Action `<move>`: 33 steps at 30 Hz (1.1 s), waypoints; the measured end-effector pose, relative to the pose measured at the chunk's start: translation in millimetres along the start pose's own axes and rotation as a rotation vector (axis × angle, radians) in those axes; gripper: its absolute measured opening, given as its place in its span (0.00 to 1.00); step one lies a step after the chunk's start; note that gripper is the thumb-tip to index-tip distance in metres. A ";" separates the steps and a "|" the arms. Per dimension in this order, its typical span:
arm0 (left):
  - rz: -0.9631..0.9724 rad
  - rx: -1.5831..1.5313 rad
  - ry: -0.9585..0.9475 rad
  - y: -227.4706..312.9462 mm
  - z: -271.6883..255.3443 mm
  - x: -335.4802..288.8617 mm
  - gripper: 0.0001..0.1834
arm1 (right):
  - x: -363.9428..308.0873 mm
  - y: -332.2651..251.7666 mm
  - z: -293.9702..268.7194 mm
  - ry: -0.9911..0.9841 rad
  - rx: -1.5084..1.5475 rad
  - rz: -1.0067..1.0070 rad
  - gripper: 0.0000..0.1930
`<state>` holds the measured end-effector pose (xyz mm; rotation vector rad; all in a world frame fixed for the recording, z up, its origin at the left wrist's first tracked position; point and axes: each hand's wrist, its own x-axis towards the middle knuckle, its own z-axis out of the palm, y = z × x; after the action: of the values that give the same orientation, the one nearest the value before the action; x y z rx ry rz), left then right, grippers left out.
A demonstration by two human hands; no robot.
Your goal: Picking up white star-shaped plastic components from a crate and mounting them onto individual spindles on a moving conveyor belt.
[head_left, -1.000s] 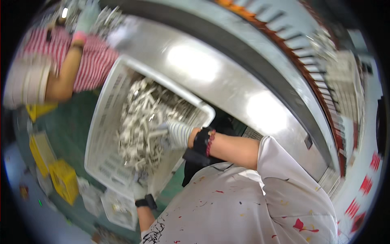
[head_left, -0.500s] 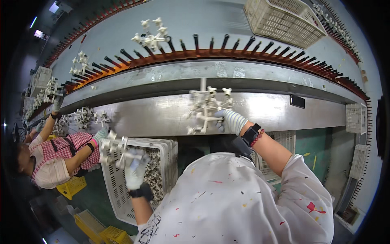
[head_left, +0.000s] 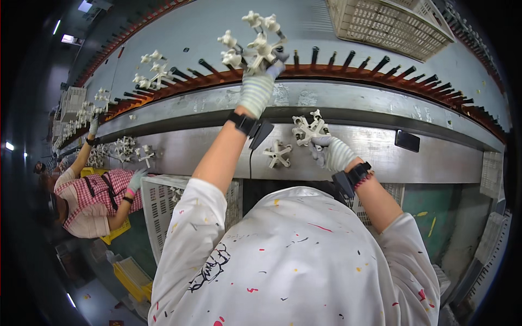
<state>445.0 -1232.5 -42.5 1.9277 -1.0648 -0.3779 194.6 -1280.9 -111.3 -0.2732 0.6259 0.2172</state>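
Note:
My left hand (head_left: 258, 89), in a striped glove, is raised over the row of upright black pegs (head_left: 315, 56). It is closed on a white star-shaped part (head_left: 265, 49) with knobbed arm ends. Further white knobbed pieces (head_left: 231, 49) are right beside that part, and I cannot tell whether they are held too. Over the metal bench, my right hand (head_left: 336, 154), gloved the same way, grips another white star-shaped part (head_left: 310, 130). A loose white star-shaped piece (head_left: 277, 154) lies on the bench left of my right hand.
A black phone-like slab (head_left: 407, 140) lies on the bench to the right. A white crate (head_left: 157, 209) stands below the bench at left. Beyond the pegs sits a beige crate (head_left: 389, 27). A co-worker in a checked apron (head_left: 103, 193) works at far left.
My left hand has moved from the white crate up and right to the pegs, with white parts. My right hand has shifted slightly right; a single piece now lies on the bench beside it.

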 end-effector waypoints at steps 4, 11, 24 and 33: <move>-0.049 -0.386 0.209 -21.6 54.7 53.6 0.16 | -64.7 -24.6 -5.4 -0.039 0.052 0.171 0.07; -0.058 -0.642 0.206 -48.5 72.2 76.0 0.09 | -139.0 -84.2 -48.0 0.081 -0.055 -0.793 0.06; -0.010 0.953 0.255 -58.0 46.6 64.6 0.07 | -58.7 -268.2 -120.3 0.861 -0.798 -1.510 0.12; -0.117 0.246 0.437 -131.9 -7.8 68.6 0.15 | 26.4 -240.1 -110.6 1.012 -1.361 -1.387 0.11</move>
<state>560.1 -1250.1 -135.4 2.1640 -0.7374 0.1190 222.6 -1538.7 -168.6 -2.1213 1.0429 -0.9722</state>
